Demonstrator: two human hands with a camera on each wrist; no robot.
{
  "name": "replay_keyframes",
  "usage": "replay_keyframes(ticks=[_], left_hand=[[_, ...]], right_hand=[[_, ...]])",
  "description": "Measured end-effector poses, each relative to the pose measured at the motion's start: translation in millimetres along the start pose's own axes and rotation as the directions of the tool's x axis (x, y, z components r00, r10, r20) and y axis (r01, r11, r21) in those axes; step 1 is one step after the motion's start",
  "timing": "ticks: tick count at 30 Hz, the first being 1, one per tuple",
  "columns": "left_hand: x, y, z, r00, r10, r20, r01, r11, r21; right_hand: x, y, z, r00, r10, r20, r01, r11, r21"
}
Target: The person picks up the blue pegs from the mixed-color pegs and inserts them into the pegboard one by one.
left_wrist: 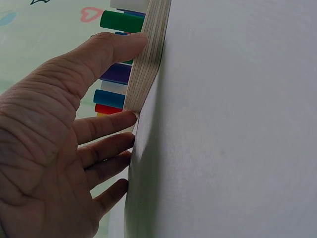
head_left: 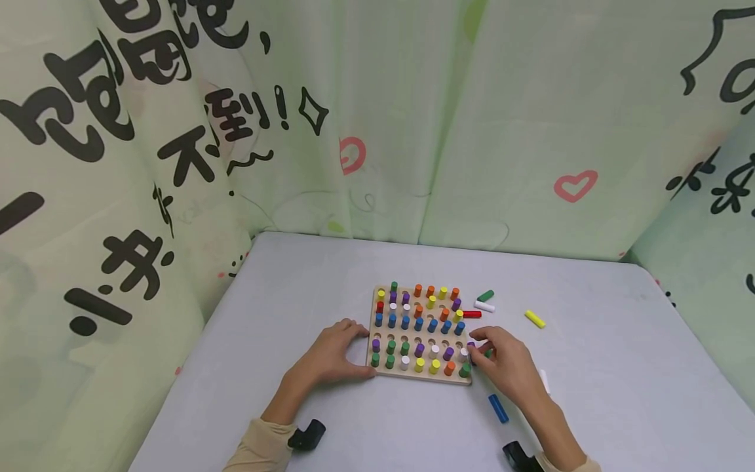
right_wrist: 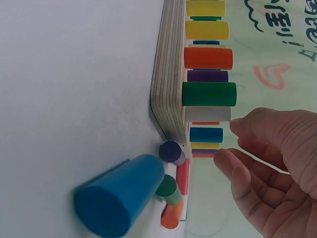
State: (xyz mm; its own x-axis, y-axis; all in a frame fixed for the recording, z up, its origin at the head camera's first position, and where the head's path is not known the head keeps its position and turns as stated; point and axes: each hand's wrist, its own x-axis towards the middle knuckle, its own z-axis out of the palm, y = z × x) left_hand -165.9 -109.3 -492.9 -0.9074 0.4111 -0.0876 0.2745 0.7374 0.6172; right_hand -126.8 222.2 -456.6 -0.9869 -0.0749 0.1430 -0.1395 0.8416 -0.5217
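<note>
A wooden pegboard (head_left: 420, 378) lies on the table, with rows of coloured pegs standing in its holes. My left hand (head_left: 336, 354) is at the board's left side, fingers extended. In the left wrist view, its thumb and index fingertip touch the layered wooden edge. Over the right edge hovers my right hand (head_left: 506, 359), thumb and fingers bent with a gap between them and nothing held. Its thumb tip is close to the end of a white peg (right_wrist: 208, 114) standing in the board, beside a green peg (right_wrist: 209, 94). Whether the thumb touches the white peg, I cannot tell.
Loose pegs lie right of the board: blue (head_left: 498, 408), yellow (head_left: 535, 319), green (head_left: 486, 295), white (head_left: 484, 306) and red (head_left: 472, 314). Another white peg (head_left: 544, 380) is partly hidden by my right wrist. A printed curtain (head_left: 495, 164) hangs behind the table.
</note>
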Motion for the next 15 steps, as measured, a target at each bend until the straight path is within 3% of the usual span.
replay_keyframes(ticks=[15], left_hand=[[0.0, 1.0, -1.1, 1.0, 0.005, 0.006, -0.005, 1.0, 0.017]], right_hand=[[-17, 1, -2, 0.997, 0.029, 0.068, -0.028, 1.0, -0.01]])
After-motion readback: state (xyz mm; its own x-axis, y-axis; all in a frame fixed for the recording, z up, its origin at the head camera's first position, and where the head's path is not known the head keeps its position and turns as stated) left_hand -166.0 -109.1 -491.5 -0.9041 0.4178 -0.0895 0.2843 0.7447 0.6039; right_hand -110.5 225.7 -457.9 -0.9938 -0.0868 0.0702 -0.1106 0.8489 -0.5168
